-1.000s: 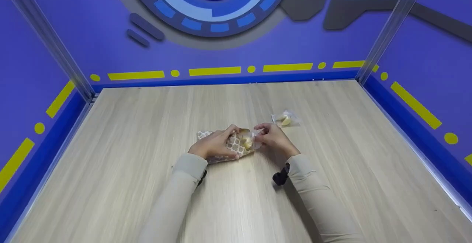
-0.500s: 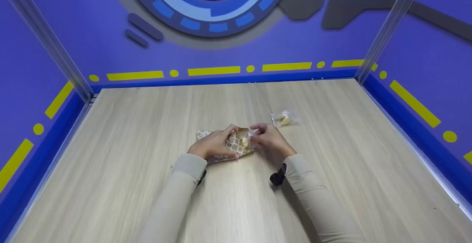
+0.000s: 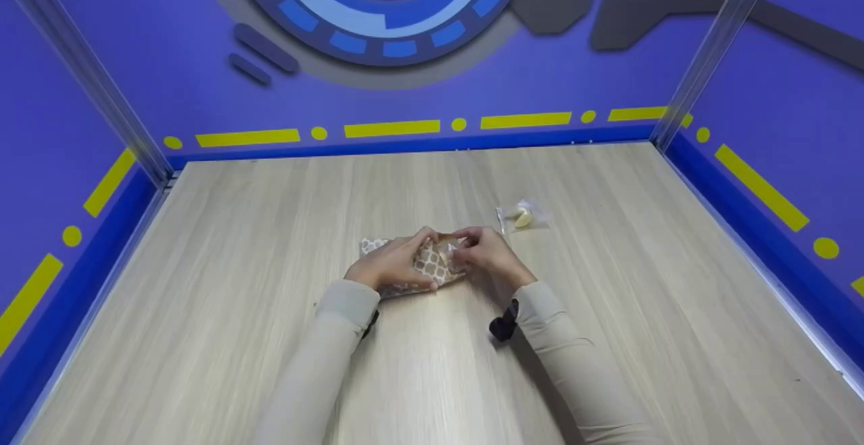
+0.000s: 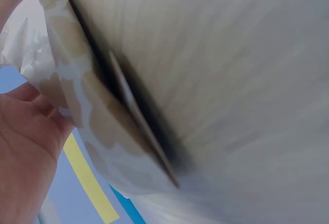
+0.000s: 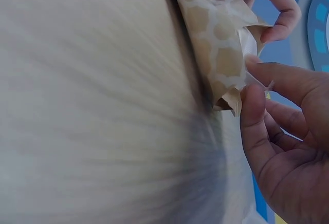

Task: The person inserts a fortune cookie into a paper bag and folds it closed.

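Observation:
A paper bag (image 3: pixel 432 266) with a tan and white lattice pattern lies on the table in the head view, its mouth facing right. My left hand (image 3: pixel 391 263) grips it from the left, thumb on the near side and fingers over the far side. At the mouth, my right hand (image 3: pixel 496 254) pinches the end of a clear plastic packet (image 5: pixel 249 41) between thumb and fingers. Most of that packet is hidden inside the bag. In the left wrist view the bag (image 4: pixel 67 54) shows its patterned side and a folded edge just above the table.
A second clear packet (image 3: pixel 523 217) with a pale yellow curved piece inside lies beyond the right hand. The wood-grain table (image 3: pixel 270 208) is bordered by blue-purple walls (image 3: pixel 418 104) at the back and both sides.
My right hand has moved a little left, pushing the packet deeper into the bag; its yellow contents, visible earlier, are now hidden. The left hand and bag have stayed in place.

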Action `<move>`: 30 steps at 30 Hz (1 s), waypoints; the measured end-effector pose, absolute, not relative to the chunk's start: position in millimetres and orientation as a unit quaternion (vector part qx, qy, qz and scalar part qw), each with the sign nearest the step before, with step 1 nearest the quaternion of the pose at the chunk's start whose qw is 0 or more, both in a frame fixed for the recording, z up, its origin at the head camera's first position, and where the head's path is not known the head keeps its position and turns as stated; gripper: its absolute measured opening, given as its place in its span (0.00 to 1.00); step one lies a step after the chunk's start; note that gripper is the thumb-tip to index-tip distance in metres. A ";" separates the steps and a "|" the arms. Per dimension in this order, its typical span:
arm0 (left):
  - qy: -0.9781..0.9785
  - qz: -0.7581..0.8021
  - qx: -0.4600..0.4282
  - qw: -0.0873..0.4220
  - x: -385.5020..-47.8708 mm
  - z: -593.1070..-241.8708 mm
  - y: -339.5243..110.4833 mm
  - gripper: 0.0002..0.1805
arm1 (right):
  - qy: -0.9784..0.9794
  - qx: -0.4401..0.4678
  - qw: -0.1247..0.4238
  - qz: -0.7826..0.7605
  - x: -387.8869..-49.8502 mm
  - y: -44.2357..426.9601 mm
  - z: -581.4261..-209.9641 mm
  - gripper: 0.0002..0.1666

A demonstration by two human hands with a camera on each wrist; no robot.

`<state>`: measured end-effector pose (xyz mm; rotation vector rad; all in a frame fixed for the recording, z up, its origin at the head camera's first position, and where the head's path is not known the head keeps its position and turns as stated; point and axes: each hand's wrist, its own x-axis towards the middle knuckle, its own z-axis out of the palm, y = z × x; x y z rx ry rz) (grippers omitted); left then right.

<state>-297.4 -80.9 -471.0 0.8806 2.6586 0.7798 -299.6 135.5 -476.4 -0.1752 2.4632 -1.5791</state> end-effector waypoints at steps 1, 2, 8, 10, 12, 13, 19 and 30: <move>0.908 0.266 0.301 0.116 -297.5 -471.1 -80.9 0.41 | 0.838 -0.062 0.104 -0.532 -299.9 135.0 -476.7 0.25; 0.908 0.266 0.301 0.115 -297.5 -471.3 -80.9 0.41 | 0.840 -0.064 0.102 -0.529 -300.2 134.5 -477.0 0.25; 0.908 0.269 0.301 0.112 -298.0 -472.5 -81.5 0.41 | 0.842 -0.069 0.098 -0.526 -300.1 133.8 -477.9 0.25; 0.909 0.268 0.300 0.112 -298.1 -472.5 -81.6 0.41 | 0.836 -0.066 0.101 -0.535 -299.8 133.9 -478.1 0.25; 0.909 0.267 0.299 0.113 -298.2 -472.6 -81.6 0.41 | 0.829 -0.063 0.107 -0.545 -299.6 134.2 -478.0 0.26; 0.909 0.267 0.299 0.112 -298.0 -472.4 -81.6 0.41 | 0.825 -0.061 0.110 -0.551 -299.4 134.4 -478.0 0.26; 0.911 0.266 0.296 0.111 -297.1 -472.1 -81.0 0.41 | 0.819 -0.062 0.119 -0.558 -299.0 138.1 -477.6 0.23; 0.910 0.269 0.295 0.114 -297.5 -472.1 -80.9 0.41 | 0.798 -0.060 0.154 -0.580 -300.8 143.7 -478.0 0.25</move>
